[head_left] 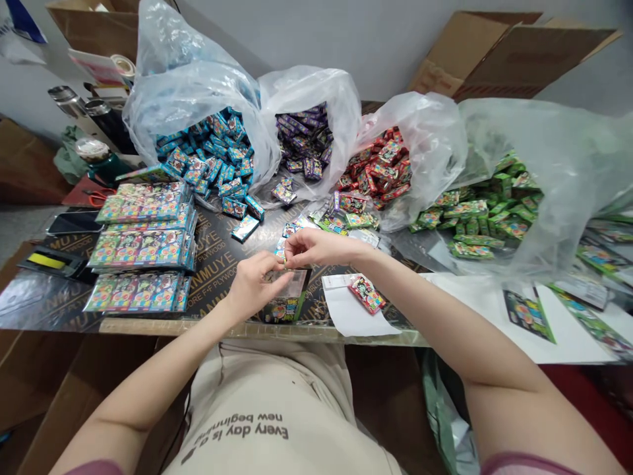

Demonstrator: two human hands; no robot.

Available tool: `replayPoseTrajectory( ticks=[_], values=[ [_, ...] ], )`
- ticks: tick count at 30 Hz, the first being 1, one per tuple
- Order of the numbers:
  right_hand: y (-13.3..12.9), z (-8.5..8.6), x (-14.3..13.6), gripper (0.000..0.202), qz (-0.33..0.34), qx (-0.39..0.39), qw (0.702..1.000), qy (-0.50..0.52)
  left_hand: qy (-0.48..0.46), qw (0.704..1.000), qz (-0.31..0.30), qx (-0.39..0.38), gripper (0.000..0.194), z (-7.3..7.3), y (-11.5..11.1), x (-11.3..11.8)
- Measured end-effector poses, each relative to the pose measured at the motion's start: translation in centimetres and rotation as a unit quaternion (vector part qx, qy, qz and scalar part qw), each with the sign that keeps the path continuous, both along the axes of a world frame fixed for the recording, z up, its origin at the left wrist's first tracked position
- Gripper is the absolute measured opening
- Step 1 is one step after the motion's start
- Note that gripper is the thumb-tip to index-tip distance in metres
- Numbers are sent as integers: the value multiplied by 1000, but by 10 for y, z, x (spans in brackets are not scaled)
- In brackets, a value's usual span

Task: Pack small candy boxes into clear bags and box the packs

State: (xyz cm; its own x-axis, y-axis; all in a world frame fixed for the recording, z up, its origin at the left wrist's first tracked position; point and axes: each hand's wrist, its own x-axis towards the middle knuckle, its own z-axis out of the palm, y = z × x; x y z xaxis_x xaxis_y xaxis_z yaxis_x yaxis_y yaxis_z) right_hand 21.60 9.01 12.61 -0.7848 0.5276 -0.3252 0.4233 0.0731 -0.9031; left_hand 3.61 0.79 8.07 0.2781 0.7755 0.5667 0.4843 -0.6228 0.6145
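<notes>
My left hand (pixel 253 284) and my right hand (pixel 321 249) meet above the table, both closed in a pinch. Their fingertips come together around something small that the fingers mostly hide. Just behind them shows a bit of a blue-and-white packet (pixel 280 248); I cannot tell whether it is held. Below my left hand lies a clear plastic pouch (pixel 293 285) with a colourful printed card (pixel 281 309). To the right, a red packet (pixel 366 294) rests on a white sheet (pixel 341 313). Loose green packets (pixel 361 220) lie beyond my right hand.
Open plastic bags hold blue packets (pixel 212 155), purple packets (pixel 304 135), red packets (pixel 383 165) and green packets (pixel 489 204). Finished-looking packs are stacked (pixel 138 247) at left. Printed cards (pixel 528 315) lie at right. Bottles (pixel 106 122) and a cardboard box (pixel 504 56) stand behind.
</notes>
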Motion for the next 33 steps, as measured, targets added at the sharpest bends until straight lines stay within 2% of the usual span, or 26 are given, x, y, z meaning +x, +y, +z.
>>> replayPoseTrajectory(
  ticks=[5,8,11,13,15,17,20,21,23,25,27,30,33],
  values=[
    [0,-8,-1,20,-20,-20,1000,12,51,998,24,30,13,-11,-2,1],
    [-7,-17,-2,22,-90,-56,992,64,75,996,17,46,12,-16,-4,2],
    [-15,-30,8,20,-188,-67,974,105,83,994,0,72,20,-19,-4,-2],
    [-20,-44,24,21,-257,14,963,83,83,994,11,65,23,-22,-1,-14],
    [-26,-64,48,21,-301,159,940,4,91,994,53,35,22,-26,6,-33],
    [-35,-88,72,17,-295,267,912,-104,132,985,110,0,21,-31,14,-55],
    [-51,-123,97,15,-248,292,897,-220,220,962,159,-20,24,-40,20,-67],
    [-57,-132,102,15,-242,290,895,-237,234,960,150,-30,26,-43,21,-62],
    [-65,-145,106,11,-245,293,890,-249,224,968,90,-74,26,-49,20,-36],
    [-69,-150,106,7,-251,293,891,-240,202,967,-10,-156,25,-57,20,4],
    [-70,-152,106,7,-249,287,896,-228,210,944,-88,-238,26,-65,22,46],
    [-68,-153,108,7,-247,280,903,-213,255,909,-104,-314,26,-79,31,95],
    [-65,-153,111,4,-243,278,909,-196,274,897,-82,-337,21,-91,37,116]
  ],
)
